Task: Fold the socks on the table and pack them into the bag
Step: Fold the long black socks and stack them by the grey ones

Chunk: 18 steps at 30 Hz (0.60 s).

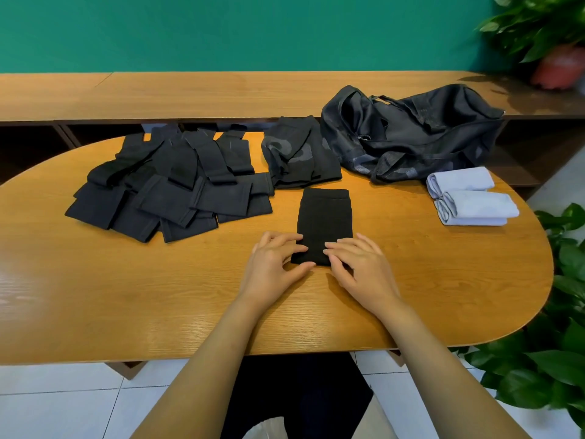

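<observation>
A black sock (324,217) lies flat in the middle of the wooden table (126,296), folded at its near end. My left hand (272,264) pinches that near end from the left, thumb under the fold. My right hand (357,264) grips the same end from the right. A heap of several black socks (171,185) lies at the left. A smaller pile of dark patterned socks (300,156) sits behind the sock. The black mesh bag (411,131) slumps at the back right.
Three folded pale blue socks (468,198) lie at the right near the table's edge. Leafy plants (544,359) crowd the right side. A wooden bench (190,93) runs along the green wall behind the table.
</observation>
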Motion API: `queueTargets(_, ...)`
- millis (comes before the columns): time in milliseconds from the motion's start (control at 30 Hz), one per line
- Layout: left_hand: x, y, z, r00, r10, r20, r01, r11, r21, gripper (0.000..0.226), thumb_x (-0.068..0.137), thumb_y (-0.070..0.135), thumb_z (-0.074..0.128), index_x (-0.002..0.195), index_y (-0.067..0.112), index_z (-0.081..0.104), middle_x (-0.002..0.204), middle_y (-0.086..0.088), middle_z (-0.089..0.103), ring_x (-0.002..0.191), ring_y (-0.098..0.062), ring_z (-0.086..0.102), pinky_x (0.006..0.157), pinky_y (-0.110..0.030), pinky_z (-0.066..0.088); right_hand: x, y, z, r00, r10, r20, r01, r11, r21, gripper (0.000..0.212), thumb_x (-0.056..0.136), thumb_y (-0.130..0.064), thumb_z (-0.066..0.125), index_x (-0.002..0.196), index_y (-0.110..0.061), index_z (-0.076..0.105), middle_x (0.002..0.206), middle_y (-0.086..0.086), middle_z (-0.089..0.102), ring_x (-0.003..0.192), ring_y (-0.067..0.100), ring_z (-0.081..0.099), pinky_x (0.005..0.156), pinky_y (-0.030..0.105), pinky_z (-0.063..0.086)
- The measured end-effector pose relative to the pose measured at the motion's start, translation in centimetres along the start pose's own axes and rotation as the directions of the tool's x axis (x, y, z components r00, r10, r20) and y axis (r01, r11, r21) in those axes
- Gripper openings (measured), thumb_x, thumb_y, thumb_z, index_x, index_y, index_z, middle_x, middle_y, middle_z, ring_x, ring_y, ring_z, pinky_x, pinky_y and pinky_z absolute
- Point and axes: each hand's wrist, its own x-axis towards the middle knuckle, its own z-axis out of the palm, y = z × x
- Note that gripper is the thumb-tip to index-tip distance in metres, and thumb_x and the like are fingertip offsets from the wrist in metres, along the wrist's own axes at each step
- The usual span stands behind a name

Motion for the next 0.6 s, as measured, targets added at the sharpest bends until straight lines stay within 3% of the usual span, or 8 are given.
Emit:
queueTargets(200, 0.10, 0.09, 0.01, 0.998, -0.007, 0.064, 0.004, 0.999, 0.046, 0.052, 0.085, 0.045, 0.068, 0.134, 0.030, 0.057, 0.135, 0.018, 0.054, 0.123, -0.002, 0.036, 0.107, -0.030, 0.033, 0.10, 0.21, -0.12, 0.997, 0.072, 0.007, -0.072, 0.991, 0.111, 0.047, 0.096, -0.045, 0.032, 0.111, -0.026, 0.073, 0.119, -0.011, 0.068, 0.119, 0.003, 0.054, 0.112, 0.030, 0.021)
queueTargets(433, 0.01, -0.33, 0.38, 0.998, 0.060, -0.031, -0.058, 0.997, 0.050, 0.022, 0.093, 0.028, 0.061, 0.111, 0.023, 0.072, 0.129, 0.008, 0.062, 0.120, -0.008, 0.044, 0.101, -0.032, 0.038, 0.04, 0.35, -0.06, 0.999, 0.033, -0.002, -0.033, 0.996, 0.086, 0.046, 0.089, -0.058, 0.048, 0.118, -0.028, 0.069, 0.125, -0.014, 0.064, 0.122, -0.003, 0.045, 0.112, 0.024, 0.014)
queueTargets(533, -0.05, -0.22, 0.35, 0.996, 0.073, -0.043, -0.070, 0.996, 0.053, 0.017, 0.094, 0.029, 0.059, 0.104, 0.023, 0.071, 0.126, 0.008, 0.063, 0.119, -0.006, 0.044, 0.101, -0.032, 0.037, 0.02, 0.45, -0.08, 0.999, 0.033, 0.000, -0.033, 0.998, 0.049, 0.040, 0.089, -0.049, 0.063, 0.122, -0.027, 0.066, 0.128, -0.010, 0.063, 0.125, 0.007, 0.048, 0.112, 0.030, 0.018)
queueTargets(600, -0.07, -0.11, 0.24, 0.997, 0.071, -0.031, -0.069, 0.995, 0.075, 0.022, 0.092, 0.036, 0.060, 0.109, 0.025, 0.069, 0.125, 0.009, 0.063, 0.119, -0.005, 0.044, 0.100, -0.033, 0.037, 0.03, 0.46, -0.05, 0.999, 0.044, 0.013, -0.044, 0.998, 0.035, 0.040, 0.089, -0.048, 0.063, 0.123, -0.028, 0.066, 0.128, -0.011, 0.063, 0.125, 0.007, 0.049, 0.112, 0.030, 0.018)
